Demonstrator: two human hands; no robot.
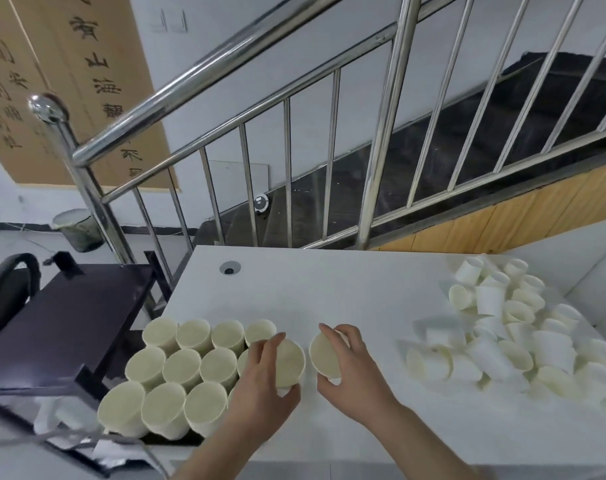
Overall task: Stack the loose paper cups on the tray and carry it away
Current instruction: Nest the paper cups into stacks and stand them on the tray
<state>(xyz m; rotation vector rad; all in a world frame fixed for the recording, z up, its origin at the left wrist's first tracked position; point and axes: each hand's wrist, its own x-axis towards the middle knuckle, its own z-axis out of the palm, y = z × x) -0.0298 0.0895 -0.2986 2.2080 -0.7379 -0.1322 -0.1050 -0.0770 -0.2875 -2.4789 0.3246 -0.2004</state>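
Several white paper cups (182,367) stand upright in rows at the near left of the white table (346,289); a dark tray edge (170,439) shows under them. My left hand (260,386) grips one upright cup (289,362) at the right end of the rows. Just to the right, my right hand (353,368) grips another upright cup (324,355) by its rim and side. A heap of loose cups (509,334) lies on its sides at the table's right.
A steel stair railing (287,168) rises behind the table. A dark side table (69,323) and a chair arm (10,271) stand to the left. A round cable hole (229,268) sits in the tabletop. A bin (78,228) is on the floor.
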